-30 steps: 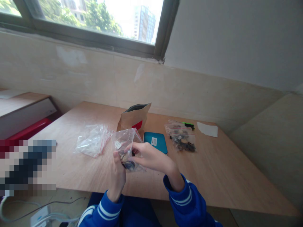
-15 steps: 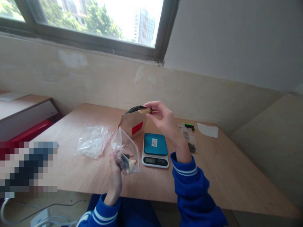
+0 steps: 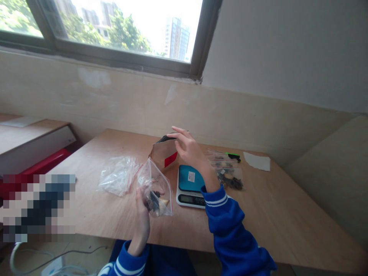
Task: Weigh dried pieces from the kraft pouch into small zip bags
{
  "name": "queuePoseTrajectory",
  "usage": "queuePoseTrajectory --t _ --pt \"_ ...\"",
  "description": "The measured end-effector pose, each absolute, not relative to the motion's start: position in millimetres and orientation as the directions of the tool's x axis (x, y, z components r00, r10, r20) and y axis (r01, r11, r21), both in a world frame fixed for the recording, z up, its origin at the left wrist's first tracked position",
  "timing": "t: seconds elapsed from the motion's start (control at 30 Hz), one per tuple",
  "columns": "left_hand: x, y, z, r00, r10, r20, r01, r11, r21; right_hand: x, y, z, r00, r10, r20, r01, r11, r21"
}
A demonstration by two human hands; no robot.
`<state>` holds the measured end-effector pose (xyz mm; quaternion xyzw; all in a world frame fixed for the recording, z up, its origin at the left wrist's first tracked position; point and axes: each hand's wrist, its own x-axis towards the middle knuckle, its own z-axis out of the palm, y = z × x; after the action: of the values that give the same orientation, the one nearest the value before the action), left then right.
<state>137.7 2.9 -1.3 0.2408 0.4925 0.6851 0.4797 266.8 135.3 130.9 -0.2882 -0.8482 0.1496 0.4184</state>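
The bag [image 3: 164, 187], left of the scale [image 3: 186, 184] and above the table [image 3: 273, 218], is judged light, soft and slippery; its dark and pale pieces [image 3: 157, 204] look dry, possibly brittle. Advised hold: low on the side, lightly, mouth left open. The left hand [image 3: 142, 212] has its fingers curled around it there. The right hand [image 3: 190, 152], at the pouch [image 3: 163, 151] behind the scale, has fingers spread, nothing visible in them; half a second earlier they gripped a brown chunk.

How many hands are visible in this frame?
2: the left hand holds a clear bag; the right hand is at the mouth of the brown bag. The pixelated patch at left could hide more.
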Motion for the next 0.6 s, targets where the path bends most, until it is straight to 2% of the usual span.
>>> queuePoseTrajectory --t 0.1,0.17,0.23,0.37,0.47,0.6 --pt "138.0 3.8 -1.7 -0.442 0.888 -0.126 -0.373 -0.055 0.926 273.4 99.0 138.0 -0.512 0.641 0.572 0.244 0.747 -0.618" --pt "138.9 4.1 -1.2 -0.432 0.895 -0.107 -0.355 -0.059 0.933 277.6 74.6 141.3 -0.627 0.624 0.466 0.18 0.698 -0.693" --pt "139.9 4.2 -1.3 -0.426 0.9 -0.088 -0.342 -0.071 0.937 279.5 55.7 139.3 -0.712 0.616 0.338 0.205 0.642 -0.739" --pt "140.1 3.1 -5.4 -0.441 0.893 -0.09 -0.311 -0.058 0.949 274.7 37.8 120.9 -0.73 0.671 0.132 0.387 0.565 -0.729" --pt "137.7 1.5 -9.3 -0.448 0.889 -0.095 -0.289 -0.043 0.956 270.9 33.5 106.0 -0.724 0.68 0.113 0.423 0.568 -0.707" --pt "134.9 0.8 -8.8 -0.454 0.888 -0.079 -0.268 -0.051 0.962 275.5 27.8 95.3 -0.762 0.637 0.114 0.383 0.585 -0.715"
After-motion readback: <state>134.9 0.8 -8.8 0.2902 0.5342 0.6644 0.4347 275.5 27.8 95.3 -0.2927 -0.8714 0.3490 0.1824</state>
